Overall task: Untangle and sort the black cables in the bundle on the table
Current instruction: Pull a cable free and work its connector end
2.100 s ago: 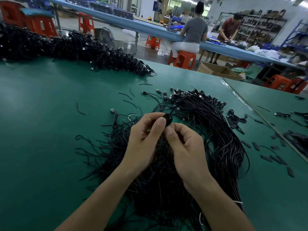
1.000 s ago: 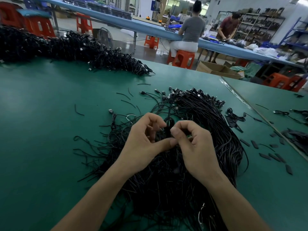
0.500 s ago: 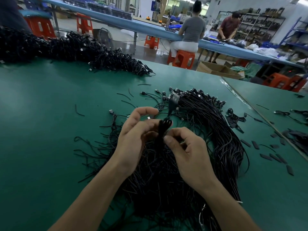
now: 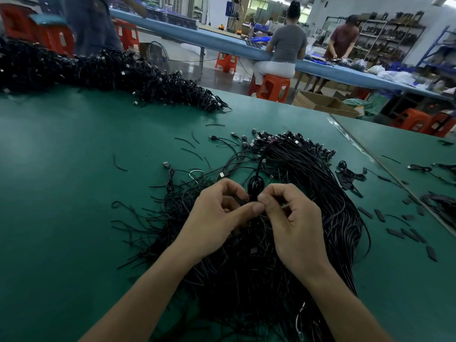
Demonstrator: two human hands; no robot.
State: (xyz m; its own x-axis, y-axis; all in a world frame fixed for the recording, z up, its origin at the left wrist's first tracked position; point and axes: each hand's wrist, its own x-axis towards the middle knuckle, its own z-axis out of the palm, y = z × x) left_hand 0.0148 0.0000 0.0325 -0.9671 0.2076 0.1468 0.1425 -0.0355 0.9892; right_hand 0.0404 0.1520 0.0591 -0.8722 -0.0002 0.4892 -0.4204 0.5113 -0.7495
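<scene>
Workshop floor, with other workers at a blue table behind. Up front is a green bench (image 4: 74, 218), and a second heap of black cables (image 4: 98, 70) lies along its far left edge. The task bundle (image 4: 320, 193) lies mid-bench under and around both forearms: long strands sweep down the right side, loose ends fray out to the left, and plugs cluster at the far end. Small flat black pieces (image 4: 394, 233) are scattered to its right.

Change: half a second ago the left hand (image 4: 217, 218) had its fingers spread around the small cable loop (image 4: 256, 185). Now those fingers are curled in, and the thumb tip meets the fingertips of the right hand (image 4: 293, 223). The hands are together, both pinching the cable just below the loop. The loop stands upright above the pinch, and its tail runs up toward the plug end of the bundle.

Judgement: one cable is singled out and being worked free or coiled. Nearly all of the bundle is still tangled, so it's early in the task.
</scene>
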